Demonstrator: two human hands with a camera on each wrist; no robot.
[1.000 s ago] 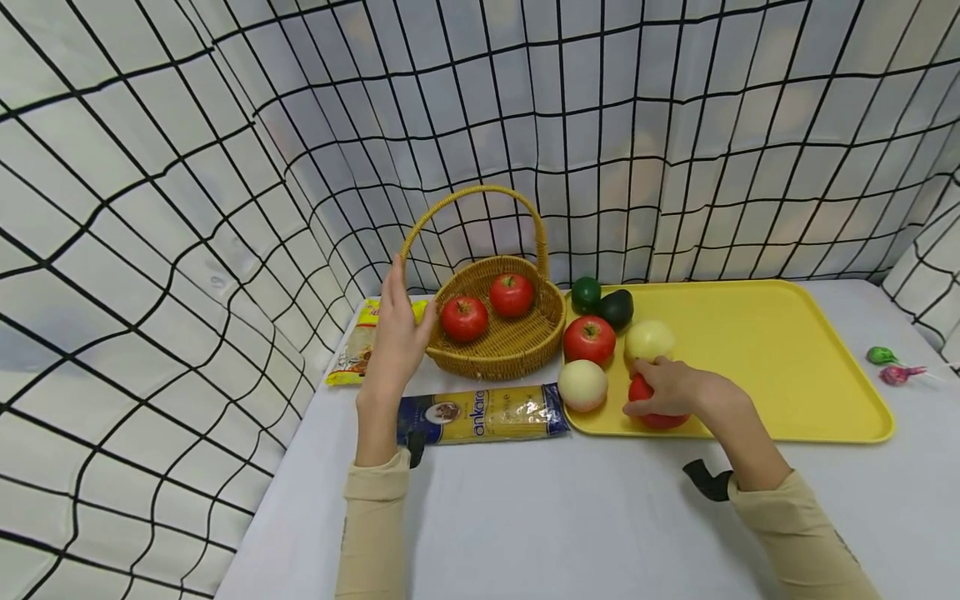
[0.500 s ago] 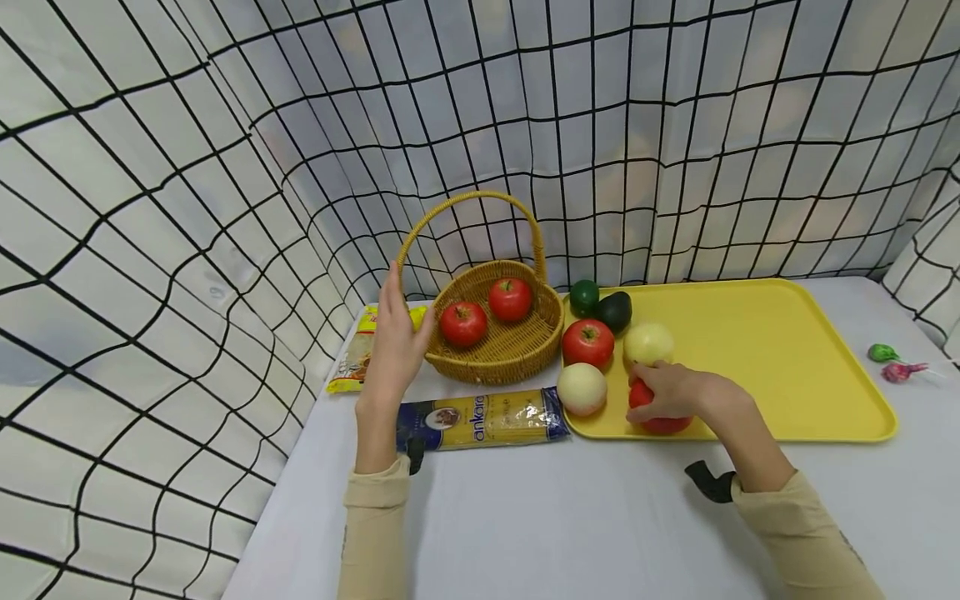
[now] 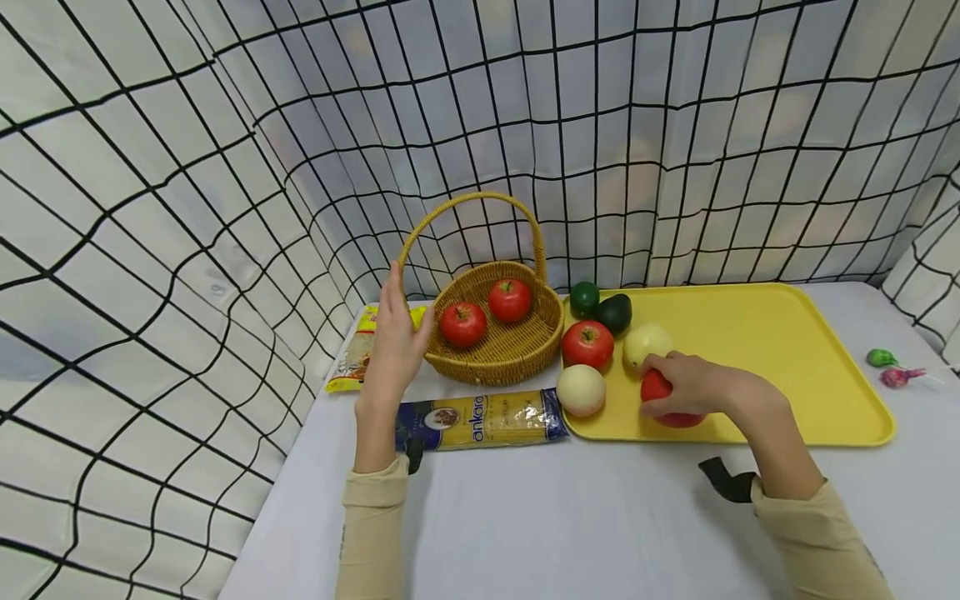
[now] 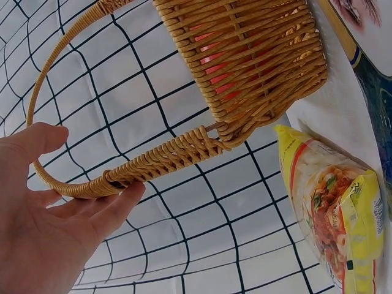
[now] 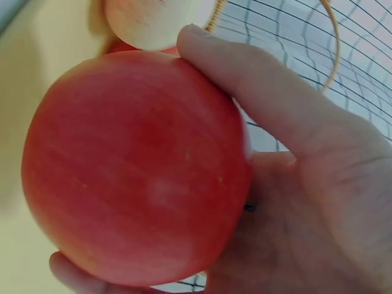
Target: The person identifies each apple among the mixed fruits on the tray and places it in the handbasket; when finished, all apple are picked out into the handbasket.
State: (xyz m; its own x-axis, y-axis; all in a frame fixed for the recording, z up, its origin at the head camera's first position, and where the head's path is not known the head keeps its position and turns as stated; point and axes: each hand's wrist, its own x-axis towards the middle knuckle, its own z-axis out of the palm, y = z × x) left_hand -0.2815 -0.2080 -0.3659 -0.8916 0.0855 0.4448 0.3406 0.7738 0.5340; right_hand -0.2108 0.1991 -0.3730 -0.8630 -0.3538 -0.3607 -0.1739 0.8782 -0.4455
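Observation:
My right hand (image 3: pixel 697 387) grips a red apple (image 5: pixel 138 168) near the front edge of the yellow tray (image 3: pixel 780 358), with thumb and fingers around its sides. Beside it, on the tray, lie a pale yellow-green round fruit (image 3: pixel 647 346), a cream round fruit with a pink tinge (image 3: pixel 581 390) and another red apple (image 3: pixel 588 344). My left hand (image 3: pixel 397 337) stands at the left side of the wicker basket (image 3: pixel 498 367). Its fairly straight fingers touch the basket's arched handle (image 4: pixel 153 160), the thumb on the other side. Inside the basket sit two red apples (image 3: pixel 462 324).
Two dark green fruits (image 3: pixel 615 313) lie at the tray's back left corner. A yellow food packet (image 3: pixel 352 350) is left of the basket, and a pasta packet (image 3: pixel 483 418) lies before it. Small green and pink items (image 3: pixel 896 376) lie far right. Black netting (image 3: pixel 637 150) surrounds the table.
My right hand has shifted slightly to the right along the tray, and the red apple has moved with it. The left hand stays at the basket handle.

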